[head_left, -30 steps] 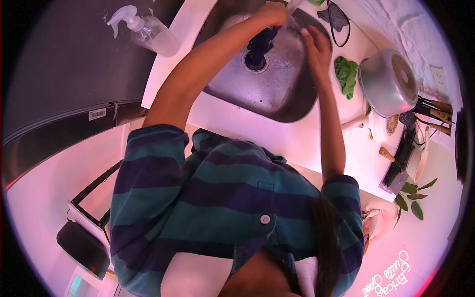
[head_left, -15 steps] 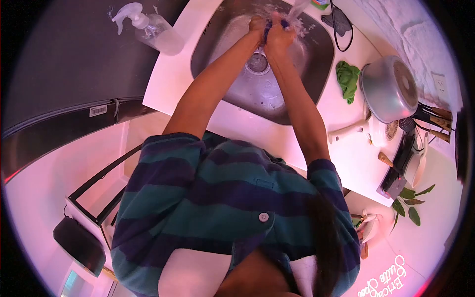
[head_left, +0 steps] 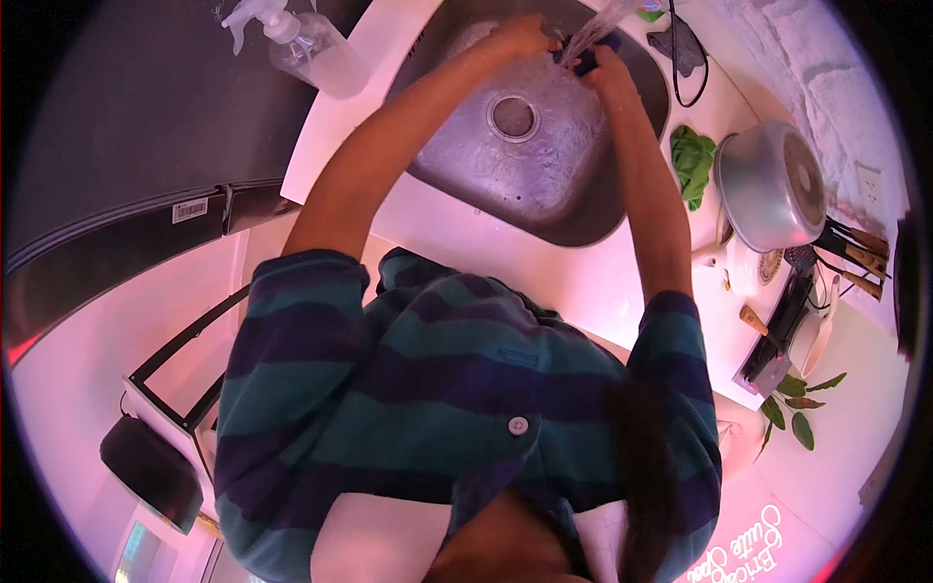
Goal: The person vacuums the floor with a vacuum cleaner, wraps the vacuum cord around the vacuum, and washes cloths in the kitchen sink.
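Note:
A dark blue, cloth-like thing (head_left: 584, 62) is held between my hands over the far part of the metal sink (head_left: 637, 185), under running water (head_left: 595, 31). My left hand (head_left: 528, 37) has its fingers closed on the left end of it. On the other side my right hand (head_left: 608, 72) grips the right end. Splashing water and my fingers hide part of it, so its exact kind is unclear. The sink drain (head_left: 513, 119) shows in front of my hands, with water spread over the basin floor.
A clear spray bottle (head_left: 326, 60) stands left of the sink. On the right counter lie a green cloth (head_left: 692, 165) and a grey cloth (head_left: 680, 47) with a dark cord loop. A large metal pot (head_left: 768, 185) sits beyond, near several utensils with wooden handles (head_left: 860, 255).
My hands have moved apart, stretching the dark blue thing between them under the stream. My right arm has shifted to the right, and the drain is now uncovered.

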Available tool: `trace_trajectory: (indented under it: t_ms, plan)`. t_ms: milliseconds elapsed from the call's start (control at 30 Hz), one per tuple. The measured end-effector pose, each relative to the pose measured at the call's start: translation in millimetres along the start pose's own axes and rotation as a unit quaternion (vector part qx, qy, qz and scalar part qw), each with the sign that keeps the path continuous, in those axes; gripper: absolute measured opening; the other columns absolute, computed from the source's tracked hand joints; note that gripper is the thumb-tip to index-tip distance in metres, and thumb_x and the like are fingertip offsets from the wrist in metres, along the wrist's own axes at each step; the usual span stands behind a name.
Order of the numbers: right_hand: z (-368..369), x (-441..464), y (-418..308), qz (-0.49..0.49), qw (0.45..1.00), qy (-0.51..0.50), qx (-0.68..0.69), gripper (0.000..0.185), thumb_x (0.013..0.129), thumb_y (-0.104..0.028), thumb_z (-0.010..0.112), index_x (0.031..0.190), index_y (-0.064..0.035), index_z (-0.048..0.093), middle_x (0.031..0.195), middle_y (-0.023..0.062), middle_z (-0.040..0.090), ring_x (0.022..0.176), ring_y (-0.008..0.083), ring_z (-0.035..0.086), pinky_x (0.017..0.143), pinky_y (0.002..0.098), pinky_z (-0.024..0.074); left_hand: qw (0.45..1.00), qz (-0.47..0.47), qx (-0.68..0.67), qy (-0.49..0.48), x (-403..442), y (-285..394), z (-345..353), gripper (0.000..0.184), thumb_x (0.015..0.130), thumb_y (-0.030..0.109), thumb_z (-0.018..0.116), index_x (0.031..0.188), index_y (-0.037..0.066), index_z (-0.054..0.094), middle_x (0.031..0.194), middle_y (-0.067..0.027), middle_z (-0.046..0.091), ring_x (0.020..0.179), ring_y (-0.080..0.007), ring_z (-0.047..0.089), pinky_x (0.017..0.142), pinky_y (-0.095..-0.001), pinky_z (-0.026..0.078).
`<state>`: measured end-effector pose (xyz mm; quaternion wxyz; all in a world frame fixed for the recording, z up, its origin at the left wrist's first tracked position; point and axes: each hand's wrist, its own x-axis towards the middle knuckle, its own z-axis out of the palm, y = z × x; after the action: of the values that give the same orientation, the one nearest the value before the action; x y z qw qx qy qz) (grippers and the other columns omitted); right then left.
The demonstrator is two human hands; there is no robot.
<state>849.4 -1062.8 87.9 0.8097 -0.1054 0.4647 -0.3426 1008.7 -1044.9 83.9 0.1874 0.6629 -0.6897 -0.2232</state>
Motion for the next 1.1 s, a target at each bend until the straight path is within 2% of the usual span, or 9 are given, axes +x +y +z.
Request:
trace_trajectory:
  t_ms: [100, 200, 300, 400, 500, 667, 867, 967, 1100]
  plan:
    - [27.5, 1.9, -10.5, -0.028, 0.995, -0.062, -0.066, 0.033, 0.074, -0.028, 0.061, 0.096, -0.0062, 0.051, 0.081, 0.0086, 0.057, 0.071, 0.0265, 0.056, 0.05, 0.037, 0.0467, 0.987, 0.148, -0.015, 0.065, -19.3, 2.0, -58.4, 0.024, 0.069, 0.023, 0.06, 0.079, 0.0, 0.062, 0.081, -0.0203, 0.06, 0.074, -0.0361, 0.058, 0.07, -0.0429, 0.046]
    - [58.6, 9.8, 32.8, -0.088, 0.98, -0.081, -0.159, 0.041, 0.072, -0.028, 0.063, 0.101, -0.0031, 0.048, 0.084, 0.0109, 0.058, 0.072, 0.0269, 0.057, 0.053, 0.0385, 0.0467, 0.962, 0.17, -0.068, 0.204, -16.9, 1.0, -69.0, 0.021, 0.068, 0.022, 0.06, 0.075, 0.002, 0.062, 0.078, -0.0191, 0.06, 0.074, -0.0362, 0.057, 0.068, -0.043, 0.045]
    - [80.7, 11.7, 117.9, -0.312, 0.758, -0.092, -0.565, 0.05, 0.07, -0.028, 0.064, 0.107, -0.0001, 0.045, 0.087, 0.0131, 0.059, 0.073, 0.0273, 0.058, 0.057, 0.0399, 0.0466, 0.976, 0.15, -0.06, 0.143, -27.0, 15.9, -96.4, 0.02, 0.068, 0.023, 0.059, 0.075, 0.004, 0.063, 0.074, -0.0171, 0.061, 0.073, -0.0335, 0.058, 0.067, -0.0419, 0.045]
    - [110.7, -29.7, 188.9, -0.169, 0.901, 0.078, -0.393, 0.043, 0.066, -0.027, 0.065, 0.088, 0.0092, 0.058, 0.086, 0.0186, 0.06, 0.071, 0.0254, 0.059, 0.064, 0.0343, 0.0463, 0.979, 0.167, -0.081, 0.086, -18.7, -2.4, -73.3, 0.019, 0.071, 0.022, 0.059, 0.076, 0.004, 0.064, 0.075, -0.0158, 0.062, 0.074, -0.0299, 0.06, 0.067, -0.0395, 0.046]
    - [49.6, -51.7, 223.4, -0.108, 0.843, 0.068, -0.522, 0.043, 0.065, -0.029, 0.059, 0.08, 0.0111, 0.06, 0.081, 0.0268, 0.06, 0.077, 0.035, 0.061, 0.066, 0.0405, 0.0453, 0.975, 0.192, -0.113, 0.007, 2.2, -57.5, -10.3, 0.019, 0.074, 0.021, 0.058, 0.078, 0.004, 0.065, 0.077, -0.0146, 0.063, 0.075, -0.0255, 0.061, 0.068, -0.0362, 0.046]
    - [-25.1, -83.3, 124.6, -0.05, 0.676, 0.101, -0.728, 0.042, 0.066, -0.039, 0.057, 0.078, 0.0005, 0.064, 0.074, 0.0149, 0.063, 0.071, 0.0223, 0.061, 0.064, 0.0337, 0.0452, 0.951, 0.061, -0.248, -0.176, -33.8, -43.2, -17.7, 0.044, 0.072, 0.038, 0.064, 0.103, 0.008, 0.061, 0.094, -0.0044, 0.062, 0.087, -0.0155, 0.056, 0.079, -0.0275, 0.042]
    - [29.1, -72.4, 8.7, -0.196, 0.677, -0.147, -0.694, 0.029, 0.068, -0.032, 0.061, 0.078, -0.0054, 0.064, 0.064, 0.0037, 0.058, 0.063, 0.0131, 0.055, 0.058, 0.0259, 0.0428, 0.916, -0.023, -0.362, -0.173, -65.5, 7.0, -42.7, 0.038, 0.074, 0.036, 0.065, 0.1, 0.008, 0.062, 0.097, -0.0024, 0.061, 0.087, -0.0117, 0.054, 0.078, -0.0267, 0.041]
    - [49.4, -75.8, 2.7, -0.319, 0.593, -0.04, -0.738, 0.022, 0.068, -0.026, 0.06, 0.081, -0.0088, 0.061, 0.065, -0.0001, 0.056, 0.062, 0.0126, 0.054, 0.059, 0.024, 0.0431, 0.927, 0.011, -0.346, -0.142, -67.3, -5.4, -58.4, 0.041, 0.071, 0.037, 0.067, 0.097, 0.006, 0.063, 0.095, -0.0046, 0.061, 0.086, -0.0135, 0.055, 0.074, -0.0276, 0.042]
    - [66.4, -77.8, 28.0, -0.238, 0.857, -0.046, -0.455, 0.029, 0.069, -0.029, 0.063, 0.09, -0.0098, 0.06, 0.069, -0.002, 0.057, 0.061, 0.0134, 0.055, 0.062, 0.026, 0.0453, 0.882, -0.018, -0.47, -0.043, -67.4, -14.2, -55.7, 0.028, 0.075, 0.027, 0.062, 0.088, 0.003, 0.064, 0.081, -0.008, 0.064, 0.078, -0.0173, 0.06, 0.069, -0.0299, 0.046]
